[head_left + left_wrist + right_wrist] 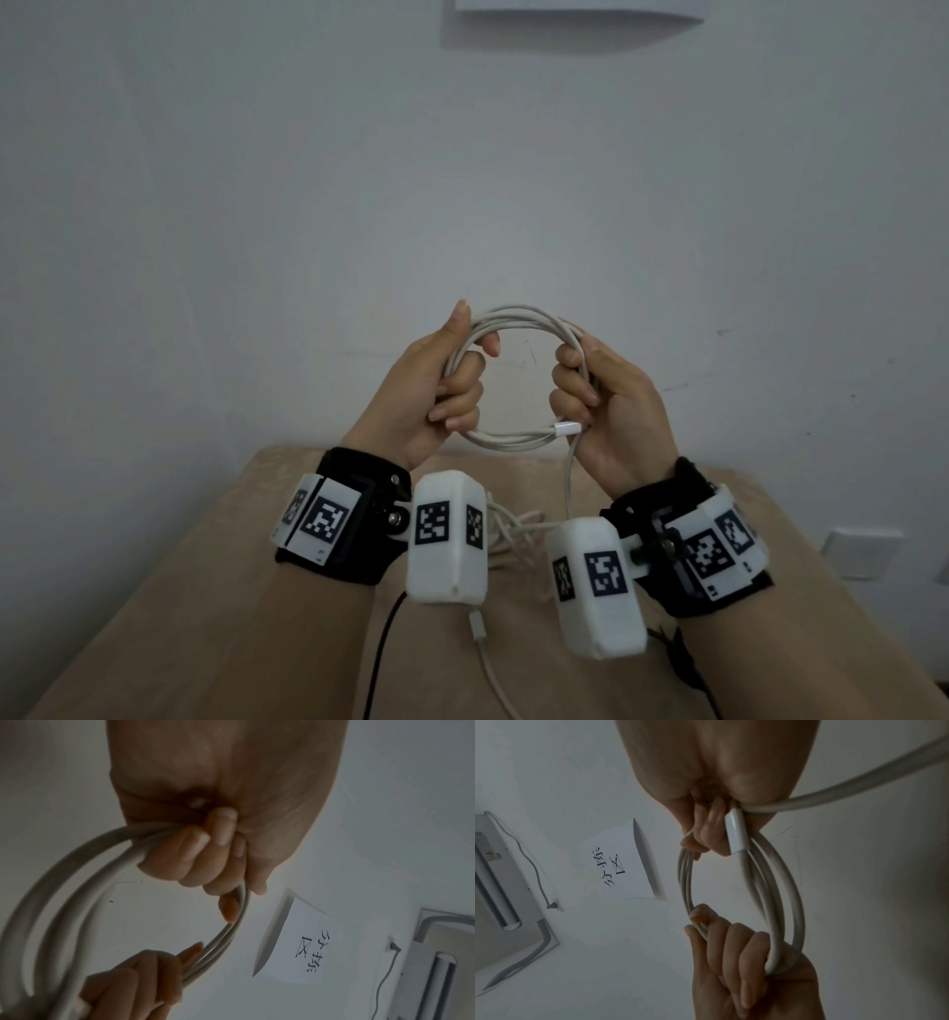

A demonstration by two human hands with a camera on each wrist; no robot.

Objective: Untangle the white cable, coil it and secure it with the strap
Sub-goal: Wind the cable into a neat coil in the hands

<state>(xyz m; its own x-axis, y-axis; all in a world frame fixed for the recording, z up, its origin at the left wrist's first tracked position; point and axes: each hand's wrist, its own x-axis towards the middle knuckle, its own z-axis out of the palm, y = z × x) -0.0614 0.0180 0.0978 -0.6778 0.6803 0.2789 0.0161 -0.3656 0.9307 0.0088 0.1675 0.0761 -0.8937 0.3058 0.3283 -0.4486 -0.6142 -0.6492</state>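
Observation:
The white cable point(518, 313) forms a round coil of several loops, held up in front of the wall. My left hand point(441, 385) grips the coil's left side with curled fingers, also seen in the left wrist view point(205, 850). My right hand point(595, 390) grips the right side point(706, 825). A white connector point(565, 427) point(735, 831) lies at the coil's bottom beside my right fingers. From there one strand point(567, 483) hangs down to a loose tangle point(513, 529) on the table. Another connector end point(477, 628) lies below my left wrist. No strap shows.
A tan table point(179, 591) lies below my wrists, against a white wall. A black cord point(382, 647) runs down from the left wrist camera. A paper sign point(295, 943) hangs on the wall. A wall socket plate point(862, 552) is at the right.

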